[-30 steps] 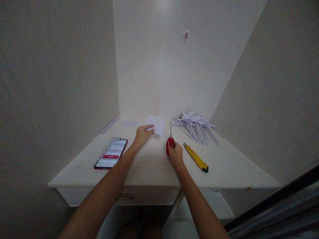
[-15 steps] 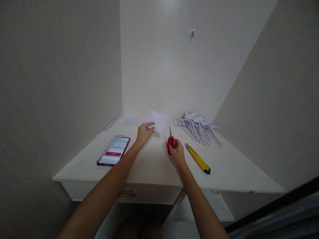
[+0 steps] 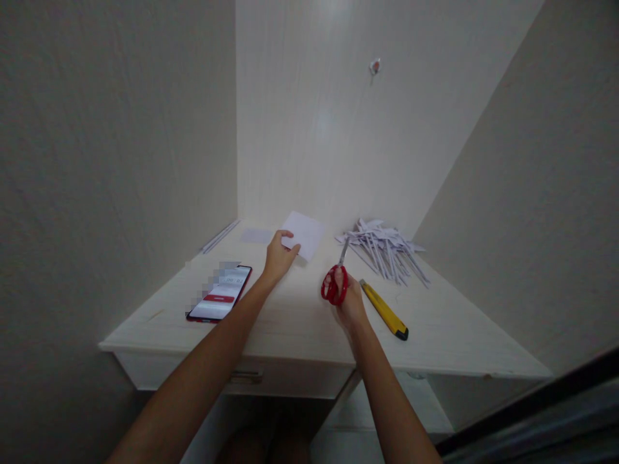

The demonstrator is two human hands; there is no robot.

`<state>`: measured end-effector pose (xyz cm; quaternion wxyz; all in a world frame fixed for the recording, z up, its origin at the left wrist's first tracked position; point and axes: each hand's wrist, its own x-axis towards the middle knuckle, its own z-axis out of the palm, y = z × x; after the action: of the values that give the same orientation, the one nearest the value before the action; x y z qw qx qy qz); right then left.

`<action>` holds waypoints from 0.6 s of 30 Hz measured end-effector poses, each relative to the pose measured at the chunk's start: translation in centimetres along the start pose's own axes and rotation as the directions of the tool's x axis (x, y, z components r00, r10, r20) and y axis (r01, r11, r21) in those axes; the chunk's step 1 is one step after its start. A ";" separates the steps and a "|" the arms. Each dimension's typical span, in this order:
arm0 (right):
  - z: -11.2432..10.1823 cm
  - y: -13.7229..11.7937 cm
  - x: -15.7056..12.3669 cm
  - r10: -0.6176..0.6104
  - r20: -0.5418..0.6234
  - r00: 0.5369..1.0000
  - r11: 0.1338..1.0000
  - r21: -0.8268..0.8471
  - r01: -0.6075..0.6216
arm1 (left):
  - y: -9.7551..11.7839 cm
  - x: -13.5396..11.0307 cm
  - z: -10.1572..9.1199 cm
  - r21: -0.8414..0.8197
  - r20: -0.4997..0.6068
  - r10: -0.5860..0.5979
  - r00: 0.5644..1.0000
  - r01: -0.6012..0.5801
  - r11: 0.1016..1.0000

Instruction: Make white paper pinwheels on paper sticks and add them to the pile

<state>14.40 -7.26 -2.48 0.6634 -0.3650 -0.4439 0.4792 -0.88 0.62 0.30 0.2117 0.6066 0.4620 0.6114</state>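
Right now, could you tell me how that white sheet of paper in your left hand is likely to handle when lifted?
The white paper sheet, pinched by the left hand at one edge, probably weighs almost nothing. It looks thin, so the free end would likely droop. A draft could shift it easily.

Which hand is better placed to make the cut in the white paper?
Right. The right hand already grips the red scissors, blades angled toward the white paper, while the left hand holds that sheet.

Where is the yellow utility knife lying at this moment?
The yellow utility knife lies on the desk, just right of the right hand holding the red scissors, below the paper strips.
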 end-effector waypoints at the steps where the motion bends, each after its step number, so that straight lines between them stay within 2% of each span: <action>1: -0.1 -0.1 0.0 -0.010 -0.019 1.000 0.999 0.030 0.010 | -0.1 0.0 0.0 -0.002 0.001 0.000 1.000 0.000 1.000; 5: -0.6 -0.4 0.2 -0.009 -0.093 0.996 0.999 0.031 0.012 | -0.3 0.0 0.1 -0.010 0.017 0.009 1.000 -0.009 1.000; 8: -0.6 -0.2 0.3 0.016 -0.060 0.998 1.000 0.005 -0.016 | -0.4 0.0 0.1 -0.017 0.026 0.019 0.999 -0.019 1.000; 14: -0.1 0.0 0.0 0.082 -0.033 0.996 0.983 -0.164 -0.086 | -0.4 0.0 0.1 -0.021 0.027 0.026 0.999 -0.026 0.999; 18: 0.3 -0.3 -0.3 0.093 0.035 0.995 0.981 -0.172 -0.086 | 0.0 0.0 0.0 -0.013 0.028 0.014 1.000 -0.013 1.000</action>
<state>14.15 -7.63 -2.16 0.5979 -0.4296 -0.4806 0.4765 -0.89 0.59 0.28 0.2181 0.6169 0.4509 0.6071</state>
